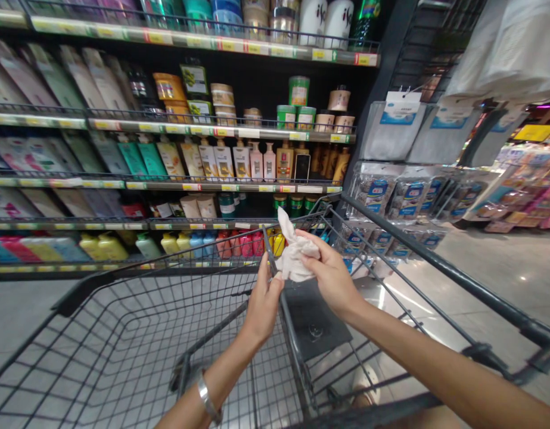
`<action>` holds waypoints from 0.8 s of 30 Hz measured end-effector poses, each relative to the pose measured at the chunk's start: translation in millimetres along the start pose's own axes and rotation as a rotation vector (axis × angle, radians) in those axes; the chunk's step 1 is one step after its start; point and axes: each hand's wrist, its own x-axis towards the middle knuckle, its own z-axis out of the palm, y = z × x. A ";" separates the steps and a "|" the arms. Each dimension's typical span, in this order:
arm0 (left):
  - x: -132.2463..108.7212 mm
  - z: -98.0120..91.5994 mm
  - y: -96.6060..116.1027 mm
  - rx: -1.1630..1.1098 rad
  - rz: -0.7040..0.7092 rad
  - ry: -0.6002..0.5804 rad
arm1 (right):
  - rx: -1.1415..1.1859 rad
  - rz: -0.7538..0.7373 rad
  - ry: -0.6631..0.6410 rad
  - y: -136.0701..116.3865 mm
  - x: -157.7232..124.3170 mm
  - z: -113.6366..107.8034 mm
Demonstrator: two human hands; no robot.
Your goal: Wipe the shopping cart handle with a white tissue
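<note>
A crumpled white tissue or wipe [297, 255] is bunched up above the shopping cart. My right hand [331, 271] is closed on its right side, with the thumb pressed on top. At its lower left edge, my left hand [262, 301] holds it near the thumb tip; the exact grip is partly hidden. A silver bracelet [207, 396] circles my left wrist. Directly beneath both hands runs the cart's dark cross bar [289, 325], beside a dark grey flat panel [317, 319]. I cannot tell whether the left fingers touch the bar.
The cart's wire basket [136, 325] spreads to the left, and its push handle [435, 259] slants along the right. Shelves [239, 187] of bottles and tubs stand ahead. Packaged goods [409, 193] hang at the right. A shoe [366, 387] shows below on the tiled floor [493, 268].
</note>
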 end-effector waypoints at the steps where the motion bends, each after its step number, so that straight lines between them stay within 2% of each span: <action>1: 0.0 0.0 -1.2 0.001 0.004 -0.004 | 0.027 0.015 -0.025 3.6 3.6 8.1; 4: -0.2 0.1 -4.9 0.013 0.009 0.006 | 0.071 0.057 -0.083 25.9 8.1 28.9; 8: 0.2 1.7 -7.3 0.045 0.026 0.036 | 0.015 -0.060 -0.047 50.3 -3.1 40.7; 14: 0.5 4.8 -5.0 0.037 0.079 0.033 | -0.226 -0.272 -0.167 46.0 -18.4 42.9; 17: -0.3 3.2 -6.4 0.051 0.047 0.062 | -0.304 -0.258 -0.121 46.3 -21.3 44.2; 20: -1.2 0.6 -9.5 0.181 0.057 0.123 | -0.320 -0.237 -0.060 49.0 -26.9 43.7; 24: -1.0 -1.4 -11.3 0.332 0.097 0.149 | -0.316 -0.227 -0.067 47.6 -36.6 39.6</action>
